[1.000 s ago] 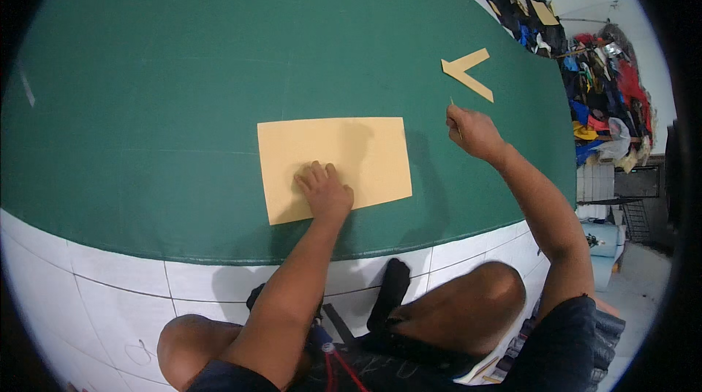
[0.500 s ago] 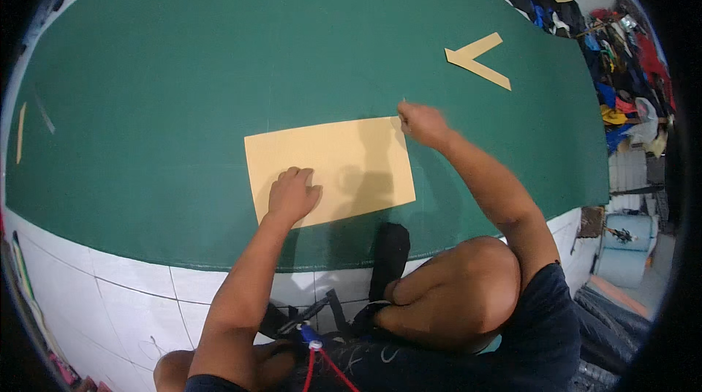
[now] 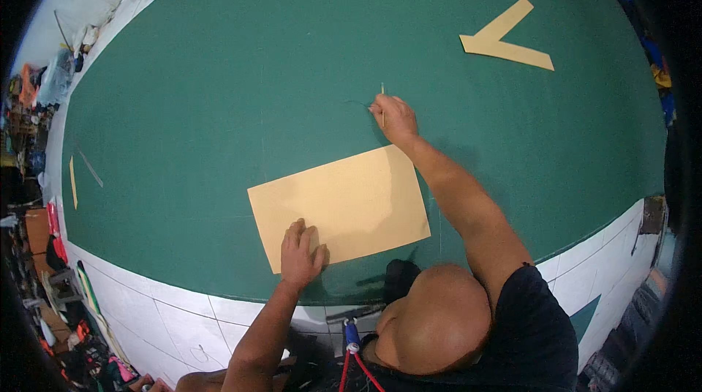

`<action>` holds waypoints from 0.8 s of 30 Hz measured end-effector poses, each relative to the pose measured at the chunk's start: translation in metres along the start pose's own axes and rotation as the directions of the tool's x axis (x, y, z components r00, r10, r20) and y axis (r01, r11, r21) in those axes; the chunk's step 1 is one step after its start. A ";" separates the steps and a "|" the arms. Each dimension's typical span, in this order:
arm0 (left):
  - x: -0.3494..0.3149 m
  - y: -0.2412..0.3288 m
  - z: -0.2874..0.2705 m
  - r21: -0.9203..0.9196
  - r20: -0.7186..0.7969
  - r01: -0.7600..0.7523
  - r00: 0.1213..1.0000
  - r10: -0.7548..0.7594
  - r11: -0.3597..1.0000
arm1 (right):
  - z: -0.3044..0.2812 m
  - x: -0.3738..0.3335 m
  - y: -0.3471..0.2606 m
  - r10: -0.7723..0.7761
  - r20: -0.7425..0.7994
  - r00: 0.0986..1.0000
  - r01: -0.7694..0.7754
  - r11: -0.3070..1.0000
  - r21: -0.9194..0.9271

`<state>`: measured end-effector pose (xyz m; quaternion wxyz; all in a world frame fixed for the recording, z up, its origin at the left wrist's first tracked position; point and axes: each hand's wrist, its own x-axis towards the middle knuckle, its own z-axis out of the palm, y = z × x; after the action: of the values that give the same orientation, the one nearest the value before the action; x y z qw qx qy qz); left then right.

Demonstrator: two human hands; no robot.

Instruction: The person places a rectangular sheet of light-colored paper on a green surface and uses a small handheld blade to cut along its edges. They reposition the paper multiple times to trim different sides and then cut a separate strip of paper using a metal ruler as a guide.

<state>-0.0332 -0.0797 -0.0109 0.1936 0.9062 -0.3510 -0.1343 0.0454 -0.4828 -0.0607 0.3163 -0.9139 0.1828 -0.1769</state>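
A rectangular tan sheet (image 3: 351,202) lies on the green surface in front of me. My left hand (image 3: 301,253) rests on its near left part, palm down with fingers extended. Just beyond the sheet's far right corner, my right hand (image 3: 395,118) is closed around a thin, pale stick-like tool (image 3: 382,90), whose narrow end points away from me. Too little of the tool shows to tell its exact kind. A faint dark curved line, perhaps a thread or shadow, runs left from these fingers.
A V-shaped tan piece (image 3: 504,44) lies at the far right of the green mat (image 3: 183,99). Toward the left edge are a narrow tan strip (image 3: 73,183) and a clear strip (image 3: 91,169). White tiles (image 3: 161,293) border the mat. Mixed items (image 3: 58,319) crowd the left side.
My right hand has moved from the sheet's far right corner to just beyond its far edge, slightly leftward. My left hand stays on the sheet. The whole view has shifted and tilted.
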 end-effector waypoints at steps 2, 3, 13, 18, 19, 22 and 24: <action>-0.003 0.005 -0.001 -0.009 0.009 0.037 0.999 -0.037 0.999 | -0.006 -0.004 0.000 -0.123 0.039 0.992 0.126 0.990 -0.064; 0.000 0.008 -0.001 -0.020 0.010 0.049 0.999 -0.049 0.999 | -0.011 -0.010 0.005 -0.103 0.035 0.994 0.104 0.994 -0.025; -0.029 -0.002 0.023 0.169 -0.048 0.144 0.989 -0.138 0.975 | -0.161 -0.298 0.012 0.277 0.182 0.944 -0.312 0.927 0.210; -0.004 -0.018 0.029 0.096 -0.016 0.083 0.997 -0.081 0.992 | -0.206 -0.459 -0.028 0.645 0.205 0.736 -0.627 0.764 -0.151; 0.009 -0.015 0.030 0.096 -0.027 0.059 0.998 -0.057 0.994 | -0.200 -0.471 -0.024 0.655 0.124 0.745 -0.635 0.754 -0.167; 0.039 -0.022 0.035 0.160 -0.083 0.002 0.996 0.011 0.987 | -0.172 -0.445 -0.004 0.658 -0.098 0.746 -0.665 0.741 -0.094; 0.059 -0.025 0.036 0.204 -0.090 -0.022 0.995 0.041 0.979 | -0.158 -0.386 -0.002 0.464 -0.225 0.857 -0.488 0.871 -0.063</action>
<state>0.0103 -0.1129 -0.0607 0.1187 0.9208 -0.3680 -0.0523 -0.3594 -0.3906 -0.0232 0.2756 -0.8343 0.4445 -0.1743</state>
